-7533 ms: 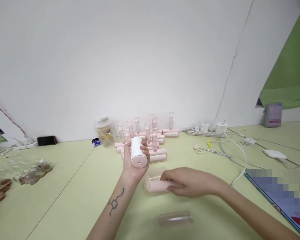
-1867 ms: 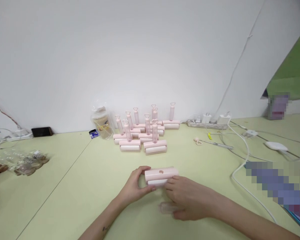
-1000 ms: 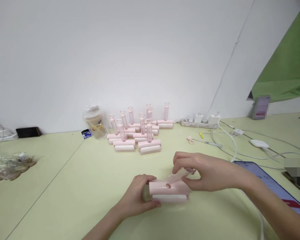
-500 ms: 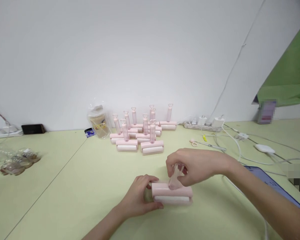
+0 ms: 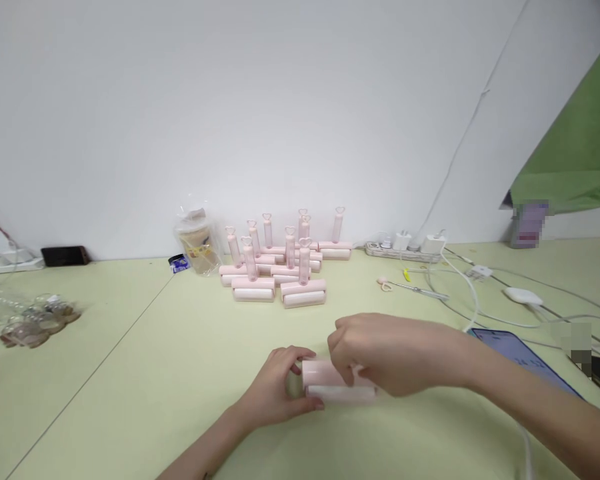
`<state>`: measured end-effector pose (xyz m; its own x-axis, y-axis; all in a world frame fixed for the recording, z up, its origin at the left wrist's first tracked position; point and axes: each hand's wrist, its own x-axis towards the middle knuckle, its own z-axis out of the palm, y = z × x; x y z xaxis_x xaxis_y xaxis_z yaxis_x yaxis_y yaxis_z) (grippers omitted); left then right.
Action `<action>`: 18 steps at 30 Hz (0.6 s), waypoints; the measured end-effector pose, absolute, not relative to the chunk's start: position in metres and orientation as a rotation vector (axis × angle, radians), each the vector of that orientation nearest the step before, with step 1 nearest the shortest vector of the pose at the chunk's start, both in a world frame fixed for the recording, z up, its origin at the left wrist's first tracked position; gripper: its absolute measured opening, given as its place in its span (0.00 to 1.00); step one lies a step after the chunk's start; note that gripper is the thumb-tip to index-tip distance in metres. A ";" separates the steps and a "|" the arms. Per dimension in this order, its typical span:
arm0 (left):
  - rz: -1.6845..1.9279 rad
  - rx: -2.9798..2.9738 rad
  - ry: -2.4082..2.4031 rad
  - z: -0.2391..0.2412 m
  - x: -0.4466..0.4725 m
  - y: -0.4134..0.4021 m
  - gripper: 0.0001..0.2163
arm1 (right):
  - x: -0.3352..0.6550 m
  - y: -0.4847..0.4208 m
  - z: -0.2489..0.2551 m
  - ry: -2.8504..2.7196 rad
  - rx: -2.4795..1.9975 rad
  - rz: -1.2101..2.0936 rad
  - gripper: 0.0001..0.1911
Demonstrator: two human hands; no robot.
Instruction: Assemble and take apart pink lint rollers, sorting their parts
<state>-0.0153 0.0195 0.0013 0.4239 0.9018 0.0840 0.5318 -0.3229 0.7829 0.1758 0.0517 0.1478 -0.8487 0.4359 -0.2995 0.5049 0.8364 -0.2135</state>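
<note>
Standing rollers, head view: several standing rollers [image 5: 253,288] were grouped near the wall [image 5: 280,100], their upright, heart-looped handles [image 5: 305,267] in place; these looked complete.
Roller in hand: the pink roller [image 5: 320,377] was at or just above the worktop [image 5: 180,333], on the near side of that group and apart from it.
Left hand: the left hand [image 5: 273,393] held the roller's left end between spread fingers and thumb.
Right hand: the right hand [image 5: 380,353] covered the roller's right part, fingers curled down; what they held, if anything, could not be told.
Left to do: no upright handle showed on this roller, so it seemed unfinished, though the right hand could have hidden one.
Far edge: the wall closed off the back, behind the group.
Open room: bare worktop stretched left of the left hand; on the right, a phone [image 5: 510,353] and a white cable [image 5: 475,300] narrowed the space.
</note>
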 end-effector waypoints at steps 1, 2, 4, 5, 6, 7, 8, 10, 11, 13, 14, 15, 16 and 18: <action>0.688 1.987 1.211 0.001 -0.015 0.019 0.26 | 0.176 0.050 0.148 2.790 0.697 -0.399 0.20; 0.685 1.984 1.215 0.001 -0.015 0.019 0.26 | 0.177 0.049 0.147 2.794 0.713 -0.406 0.18; 0.677 1.980 1.223 0.000 -0.016 0.018 0.26 | 0.178 0.051 0.147 2.809 0.814 -0.498 0.10; 0.674 1.981 1.227 0.000 -0.016 0.018 0.26 | 0.179 0.053 0.145 2.842 0.862 -0.567 0.06; 0.672 1.983 1.229 0.000 -0.016 0.018 0.26 | 0.179 0.054 0.142 2.900 0.907 -0.649 0.06; 0.673 1.985 1.231 -0.001 -0.016 0.018 0.27 | 0.179 0.055 0.138 2.972 0.949 -0.761 0.06; 0.677 1.989 1.230 -0.001 -0.016 0.018 0.27 | 0.178 0.055 0.131 3.039 0.997 -0.918 0.07; 0.685 1.999 1.230 0.000 -0.015 0.019 0.27 | 0.176 0.053 0.115 3.091 1.167 -1.346 0.08; 0.687 2.003 1.230 0.000 -0.015 0.019 0.27 | 0.174 0.051 0.106 3.074 1.282 -1.585 0.09; 0.690 2.002 1.233 0.001 -0.015 0.019 0.26 | 0.169 0.047 0.091 3.023 1.480 -2.006 0.11; 0.690 1.996 1.235 0.001 -0.014 0.019 0.26 | 0.166 0.046 0.085 3.017 1.552 -2.171 0.13; 0.690 1.988 1.237 0.001 -0.014 0.018 0.25 | 0.163 0.045 0.080 3.016 1.598 -2.316 0.15; 0.691 1.982 1.239 0.002 -0.014 0.018 0.25 | 0.161 0.045 0.077 3.012 1.620 -2.446 0.18; 0.691 1.973 1.245 0.001 -0.014 0.017 0.25 | 0.156 0.046 0.072 2.978 1.568 -2.658 0.21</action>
